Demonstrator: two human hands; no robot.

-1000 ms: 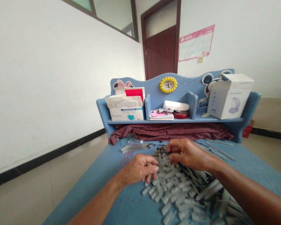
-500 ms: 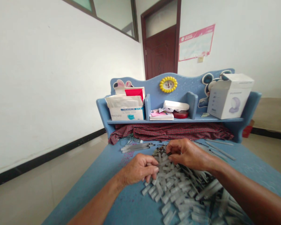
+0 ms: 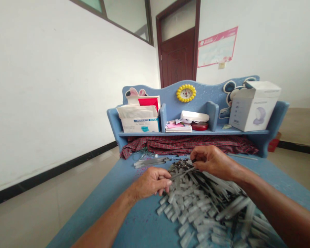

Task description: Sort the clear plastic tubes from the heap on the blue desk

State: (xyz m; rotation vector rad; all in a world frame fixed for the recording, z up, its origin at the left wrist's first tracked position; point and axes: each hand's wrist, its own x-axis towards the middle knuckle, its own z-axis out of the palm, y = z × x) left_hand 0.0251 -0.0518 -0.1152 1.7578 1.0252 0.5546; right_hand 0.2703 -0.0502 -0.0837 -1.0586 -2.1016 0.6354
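My left hand (image 3: pixel 152 183) is closed, its fingers pinching one end of a thin translucent pen-like tube (image 3: pixel 183 173). The tube slants up across the pile towards my right hand (image 3: pixel 209 162). My right fingers are bent and pressed together round a small dark piece (image 3: pixel 193 160), close to the tube's far end; whether the two touch cannot be made out. Beneath both hands spreads a heap of short translucent caps (image 3: pixel 193 210). Long slim tubes with dark parts (image 3: pixel 214 189) lie among them, partly hidden under my right forearm.
Several translucent tubes with dark tips (image 3: pixel 151 162) lie together at the back left of the blue table (image 3: pixel 142 224). Behind them a checked cloth (image 3: pixel 175 145) is bunched under a blue shelf (image 3: pixel 167 135). A mask box (image 3: pixel 139 125) and a white carton (image 3: pixel 255 106) stand on it.
My right hand has moved slightly right and up with the small dark piece. My left hand has shifted a little left, and the thin tube now shows between the hands.
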